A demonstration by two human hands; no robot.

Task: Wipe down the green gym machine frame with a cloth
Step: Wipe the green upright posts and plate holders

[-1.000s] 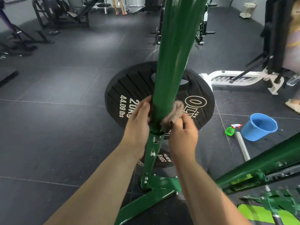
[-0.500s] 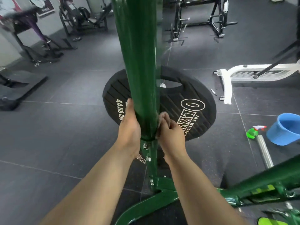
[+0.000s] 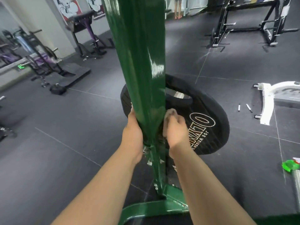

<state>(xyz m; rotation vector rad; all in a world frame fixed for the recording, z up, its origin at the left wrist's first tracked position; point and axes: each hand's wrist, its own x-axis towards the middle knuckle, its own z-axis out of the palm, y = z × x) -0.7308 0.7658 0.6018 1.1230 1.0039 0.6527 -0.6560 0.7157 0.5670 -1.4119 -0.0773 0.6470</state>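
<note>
A thick glossy green post (image 3: 139,62) of the gym machine frame rises through the middle of the head view and narrows into a bolted bracket near the floor. My left hand (image 3: 132,135) holds the post's left side just above that bracket. On the post's right side my right hand (image 3: 174,129) grips a brownish cloth (image 3: 170,113) against the lower end of the post. Most of the cloth is hidden inside my fingers. The green base bar (image 3: 154,208) lies at the bottom.
A black 20 kg weight plate (image 3: 209,127) hangs behind the post. A white bench frame (image 3: 267,98) stands at the right, a green spray bottle (image 3: 290,165) lies at the right edge. Black racks (image 3: 243,26) and purple machines (image 3: 40,62) stand farther off on the dark rubber floor.
My head has turned left, so the blue bucket has left the view. Both hands stay at the post's lower end; the right hand has shifted the cloth round the right side.
</note>
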